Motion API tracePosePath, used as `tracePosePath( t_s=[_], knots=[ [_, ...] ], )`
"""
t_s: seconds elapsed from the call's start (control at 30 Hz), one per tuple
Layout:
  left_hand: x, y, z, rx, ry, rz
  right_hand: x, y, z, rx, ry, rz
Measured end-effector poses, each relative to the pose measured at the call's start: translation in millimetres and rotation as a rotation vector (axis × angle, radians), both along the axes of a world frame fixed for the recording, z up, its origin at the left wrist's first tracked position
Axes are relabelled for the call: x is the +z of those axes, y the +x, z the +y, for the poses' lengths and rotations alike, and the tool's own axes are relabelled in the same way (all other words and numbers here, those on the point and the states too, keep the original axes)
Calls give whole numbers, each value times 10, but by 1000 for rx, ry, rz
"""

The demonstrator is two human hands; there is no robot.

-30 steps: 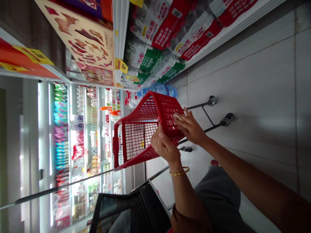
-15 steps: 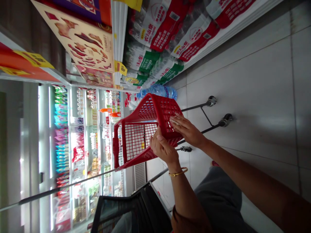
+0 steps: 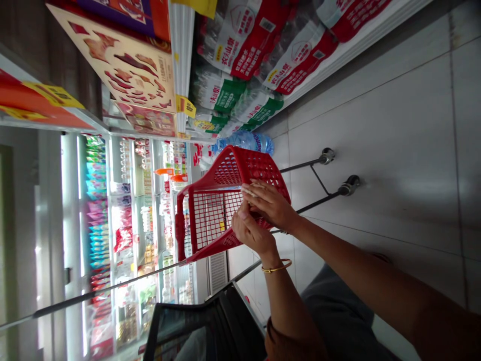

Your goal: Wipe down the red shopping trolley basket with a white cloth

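Note:
The picture is turned on its side, with the floor on the right. A red mesh basket [image 3: 225,175] sits tilted on a wheeled metal frame [image 3: 327,156]. My left hand [image 3: 251,231], with a gold bangle [image 3: 277,267] at the wrist, is curled round the basket's near rim. My right hand [image 3: 272,205] lies across the same rim just above the left one. Its fingers are close together and press a small pale thing to the plastic; I cannot make out what it is.
Shrink-wrapped packs of bottled water [image 3: 263,45] fill the low shelf along the top. One large blue water bottle [image 3: 248,141] lies beyond the basket. Lit fridge shelves [image 3: 124,225] stand on the left. A black basket [image 3: 203,326] is near my body. Grey tiles [image 3: 394,125] cover the floor.
My right hand has slid from the basket's outer wall up to its rim, beside my left hand. The left hand has kept its grip. The basket has tilted slightly.

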State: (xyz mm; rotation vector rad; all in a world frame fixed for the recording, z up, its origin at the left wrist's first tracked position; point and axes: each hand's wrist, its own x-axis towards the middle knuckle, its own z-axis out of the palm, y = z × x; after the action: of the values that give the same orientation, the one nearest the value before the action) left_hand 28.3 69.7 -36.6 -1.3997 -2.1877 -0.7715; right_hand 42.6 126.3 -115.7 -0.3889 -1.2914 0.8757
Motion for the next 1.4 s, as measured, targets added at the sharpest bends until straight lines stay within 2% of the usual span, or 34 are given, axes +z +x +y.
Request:
tracePosePath(
  t_s=[0.33, 0.57, 0.73, 0.9, 1.0, 1.17, 1.27, 1.4],
  knots=[
    [4, -7, -10, 27, -14, 34, -273, 18, -86, 34, -86, 10],
    [1, -19, -26, 28, 9, 49, -586, 20, -141, 49, -154, -14],
    [0, -29, -36, 5, 36, 17, -659, 0, -180, 48, -204, -13],
    [0, -4, -49, 11, 60, 6, -533, 72, -189, 21, -232, 7],
    [-3, 29, -57, 29, 50, -1, -309, 149, -202, 24, -213, 31],
    [-11, 65, -94, 51, 51, -14, 63, 153, -227, 4, -75, 56],
    [-6, 75, -121, 67, 35, 10, 110, 104, -165, -19, -62, 57],
    [11, 97, -128, 42, 25, 10, 66, 103, 8, 78, -78, 30]
  ],
)
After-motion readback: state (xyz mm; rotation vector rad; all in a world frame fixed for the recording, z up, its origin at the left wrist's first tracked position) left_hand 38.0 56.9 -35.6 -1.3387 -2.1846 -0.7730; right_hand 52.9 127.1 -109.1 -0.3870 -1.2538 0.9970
